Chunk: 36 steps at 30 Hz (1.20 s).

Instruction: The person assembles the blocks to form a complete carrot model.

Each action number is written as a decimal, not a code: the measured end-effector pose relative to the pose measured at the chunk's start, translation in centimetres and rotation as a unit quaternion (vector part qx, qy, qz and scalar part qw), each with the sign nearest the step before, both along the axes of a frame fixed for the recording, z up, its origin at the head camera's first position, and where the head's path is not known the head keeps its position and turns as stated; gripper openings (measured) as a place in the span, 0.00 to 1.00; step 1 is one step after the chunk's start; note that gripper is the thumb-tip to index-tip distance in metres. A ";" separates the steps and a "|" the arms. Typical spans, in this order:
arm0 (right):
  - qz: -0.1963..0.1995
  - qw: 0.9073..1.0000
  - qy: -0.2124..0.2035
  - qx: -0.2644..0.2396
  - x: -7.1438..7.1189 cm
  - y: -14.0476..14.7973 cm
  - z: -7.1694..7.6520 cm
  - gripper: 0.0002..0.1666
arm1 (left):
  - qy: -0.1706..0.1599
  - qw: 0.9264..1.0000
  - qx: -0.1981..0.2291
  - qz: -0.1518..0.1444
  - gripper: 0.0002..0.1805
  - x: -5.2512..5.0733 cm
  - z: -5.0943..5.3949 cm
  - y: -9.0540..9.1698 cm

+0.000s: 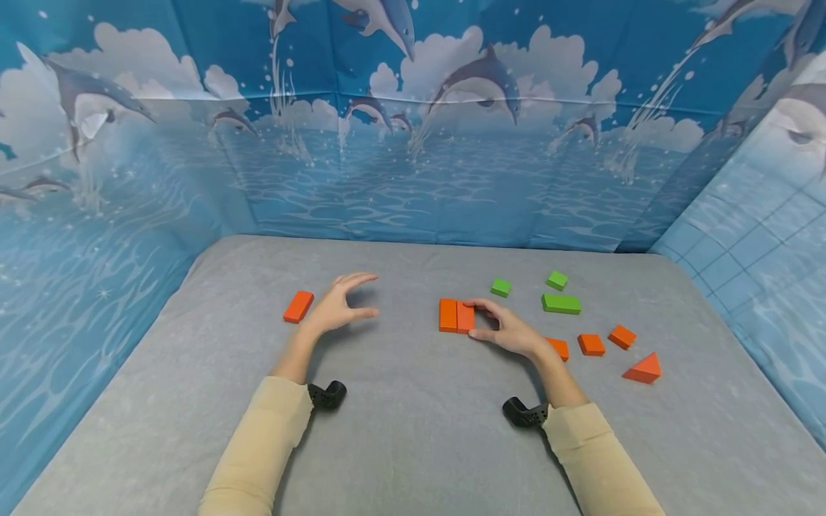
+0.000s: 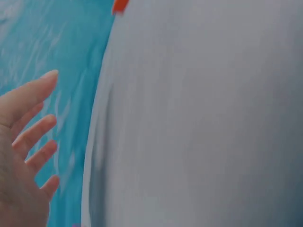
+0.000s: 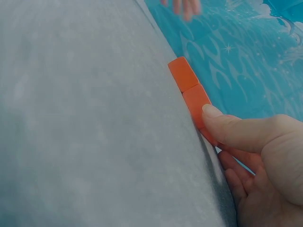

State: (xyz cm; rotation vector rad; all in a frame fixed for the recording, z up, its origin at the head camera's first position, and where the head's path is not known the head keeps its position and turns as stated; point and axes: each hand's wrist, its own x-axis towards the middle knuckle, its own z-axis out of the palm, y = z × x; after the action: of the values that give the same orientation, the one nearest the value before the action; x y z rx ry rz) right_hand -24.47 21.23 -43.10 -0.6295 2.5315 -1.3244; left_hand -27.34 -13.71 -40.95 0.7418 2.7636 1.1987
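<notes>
Two orange rectangular blocks stand side by side near the middle of the grey table, a left block (image 1: 448, 315) touching a right block (image 1: 464, 317). My right hand (image 1: 510, 332) pinches the right block between thumb and fingers at its two ends. In the right wrist view, the thumb (image 3: 232, 130) lies against that orange block (image 3: 195, 100); the fingers' contact is partly hidden. Held above the table, my left hand (image 1: 332, 308) has its thumb and fingers spread with nothing between them. Nearest to it, on its left, lies a red-orange rectangular block (image 1: 298, 306).
Right of the pair are green blocks, two small (image 1: 500, 287) (image 1: 557, 279) and one long (image 1: 561, 304). Nearer me lie an orange block (image 1: 558, 348) partly behind the right wrist, two small orange blocks (image 1: 591, 345) (image 1: 622, 337) and a red-orange triangular block (image 1: 643, 369). Dolphin-print curtains (image 1: 387, 193) border the table (image 1: 413, 430).
</notes>
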 end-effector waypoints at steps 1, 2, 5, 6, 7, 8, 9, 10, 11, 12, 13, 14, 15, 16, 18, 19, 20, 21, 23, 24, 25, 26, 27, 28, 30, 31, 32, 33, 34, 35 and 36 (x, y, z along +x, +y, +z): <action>0.000 1.000 0.000 0.001 0.0 0.0 0.0 0.34 | 0.001 1.000 -0.006 0.006 0.37 0.1 -0.1 -1.0; 0.000 1.000 0.001 0.001 0.0 0.0 0.0 0.34 | 0.003 1.000 -0.012 0.013 0.37 0.2 -0.2 -2.0; -0.001 1.000 -0.001 0.000 0.3 -0.2 0.4 0.33 | -0.002 0.999 -0.016 0.033 0.37 0.6 -0.3 -4.6; -0.002 1.000 -0.003 -0.001 0.6 -0.4 0.9 0.33 | -0.005 0.999 -0.017 0.040 0.38 0.8 -0.3 -5.4; -0.002 1.000 -0.005 -0.001 0.9 -0.6 1.3 0.33 | -0.009 0.999 -0.017 0.049 0.38 0.9 -0.4 -6.2; -0.003 1.000 -0.007 -0.001 1.2 -0.7 1.8 0.33 | -0.014 0.998 -0.017 0.056 0.38 1.1 -0.4 -6.9; -0.004 1.000 -0.009 -0.001 1.4 -0.9 2.2 0.33 | -0.020 0.998 -0.014 0.061 0.38 1.2 -0.4 -7.6; -0.005 1.000 -0.012 -0.001 1.7 -1.1 2.6 0.32 | -0.023 0.997 -0.015 0.066 0.38 1.3 -0.5 -8.2; -0.006 1.000 -0.015 -0.003 2.0 -1.2 3.0 0.32 | -0.025 0.997 -0.016 0.070 0.38 1.3 -0.6 -8.9; -0.006 1.000 -0.014 -0.002 2.1 -1.2 3.2 0.32 | -0.027 0.997 -0.015 0.074 0.38 1.4 -0.7 -9.4; -0.006 1.000 -0.014 -0.002 2.1 -1.2 3.2 0.32 | -0.030 0.997 -0.014 0.076 0.38 1.4 -0.9 -10.0; -0.007 1.000 -0.013 -0.004 2.2 -1.3 3.2 0.32 | -0.032 0.996 -0.012 0.077 0.38 1.4 -1.0 -10.5; -0.006 1.000 -0.013 -0.005 2.2 -1.2 3.2 0.32 | -0.032 0.997 -0.012 0.076 0.38 1.4 -1.1 -10.9; -0.006 1.000 -0.014 -0.005 2.1 -1.2 3.2 0.32 | -0.035 0.996 -0.013 0.077 0.38 1.4 -1.3 -11.2; -0.005 1.000 -0.014 -0.006 2.1 -1.2 3.2 0.32 | -0.042 0.996 -0.013 0.078 0.39 1.5 -1.4 -11.8; -0.004 1.000 -0.014 -0.006 2.1 -1.2 3.2 0.32 | -0.044 0.996 -0.014 0.078 0.39 1.6 -1.5 -11.9; -0.003 1.000 -0.014 -0.006 2.1 -1.2 3.2 0.32 | -0.045 0.996 -0.016 0.076 0.39 1.6 -1.6 -12.1; -0.002 1.000 -0.013 -0.005 2.1 -1.2 3.2 0.32 | -0.045 0.996 -0.018 0.074 0.39 1.7 -1.6 -12.2; 0.000 1.000 -0.012 -0.004 2.1 -1.2 3.2 0.32 | -0.041 0.997 -0.017 0.070 0.38 1.7 -1.7 -12.3; 0.001 1.000 -0.011 -0.004 2.0 -1.2 3.2 0.32 | -0.039 0.997 -0.016 0.068 0.37 1.7 -1.7 -12.3; 0.002 1.000 -0.009 -0.004 1.9 -1.1 3.1 0.32 | -0.036 0.997 -0.014 0.064 0.36 1.7 -1.8 -12.3; 0.003 1.000 -0.005 -0.002 1.9 -1.1 3.0 0.32 | -0.034 0.997 -0.012 0.062 0.36 1.6 -1.8 -12.4; 0.003 1.000 -0.004 -0.004 1.7 -1.1 2.7 0.32 | -0.033 0.998 -0.010 0.061 0.35 1.6 -1.9 -12.3; 0.003 1.000 -0.003 -0.005 1.5 -1.0 2.4 0.32 | -0.034 0.997 -0.007 0.062 0.34 1.5 -1.9 -12.3; 0.002 1.000 0.002 -0.005 1.0 -0.7 1.5 0.32 | -0.039 0.997 -0.006 0.068 0.34 1.4 -2.0 -12.4; 0.002 1.000 0.005 -0.003 0.8 -0.6 1.1 0.32 | -0.042 0.997 -0.007 0.071 0.34 1.4 -2.0 -12.4; 0.002 1.000 0.007 -0.002 0.6 -0.4 0.7 0.32 | -0.045 0.996 -0.008 0.076 0.34 1.4 -2.0 -12.4; 0.001 1.000 0.006 -0.002 0.3 -0.3 0.3 0.33 | -0.048 0.996 -0.008 0.080 0.35 1.4 -2.0 -12.3; 0.001 1.000 0.006 -0.001 0.2 -0.2 0.1 0.33 | -0.050 0.995 -0.010 0.083 0.35 1.4 -2.0 -12.3; 0.001 1.000 0.006 0.000 0.1 -0.2 0.0 0.33 | -0.051 0.995 -0.010 0.085 0.36 1.4 -2.0 -12.3; 0.001 1.000 0.005 0.000 0.1 -0.1 -0.1 0.33 | -0.053 0.995 -0.011 0.087 0.36 1.4 -2.1 -12.3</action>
State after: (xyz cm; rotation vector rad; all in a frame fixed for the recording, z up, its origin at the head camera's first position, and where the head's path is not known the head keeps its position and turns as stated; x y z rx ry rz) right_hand -24.39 21.10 -43.17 -0.6412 2.5379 -1.3243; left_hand -25.98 -26.02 -43.01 0.4279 2.7951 1.1953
